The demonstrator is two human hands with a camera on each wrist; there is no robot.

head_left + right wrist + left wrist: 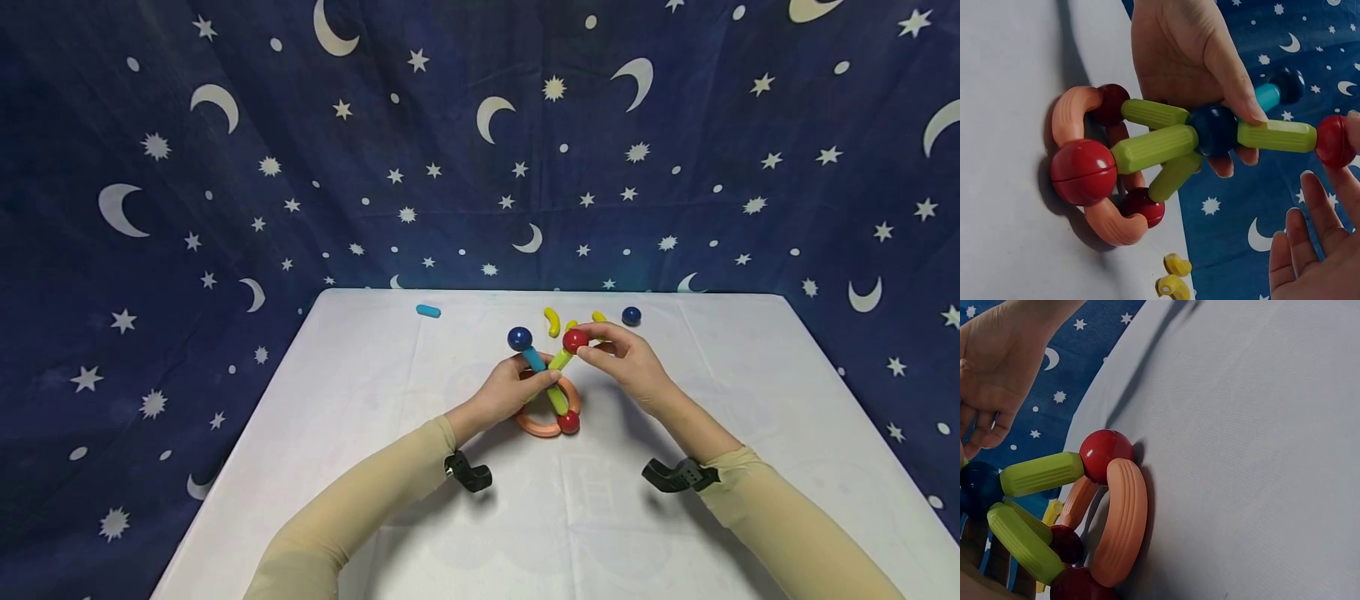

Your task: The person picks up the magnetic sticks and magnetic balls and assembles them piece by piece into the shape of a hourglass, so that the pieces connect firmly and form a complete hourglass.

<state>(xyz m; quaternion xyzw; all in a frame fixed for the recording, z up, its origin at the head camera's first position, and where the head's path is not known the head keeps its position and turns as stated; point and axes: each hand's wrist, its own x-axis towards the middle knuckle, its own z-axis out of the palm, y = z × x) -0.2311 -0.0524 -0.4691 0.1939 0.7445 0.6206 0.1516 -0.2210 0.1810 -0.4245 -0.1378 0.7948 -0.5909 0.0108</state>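
My left hand [510, 390] grips a toy structure of rods and balls around its central dark blue ball [1213, 130]. Below that ball, several lime green rods [1154, 149] slant down to red balls [1084, 172] joined by curved orange pieces [536, 430] in a ring at the table. Upward from the centre go a light blue rod [533, 359] topped by a dark blue ball [520, 338] and a lime green rod [1277, 136] tipped with a red ball [575, 340]. That red ball is pinched between the thumb and fingers of my right hand [630, 367].
Toward the back of the white table [465, 525] lie a blue rod [428, 311], several curved yellow pieces [552, 322] and a loose dark blue ball [632, 316]. A dark blue curtain [450, 225] with moons and stars hangs behind the table.
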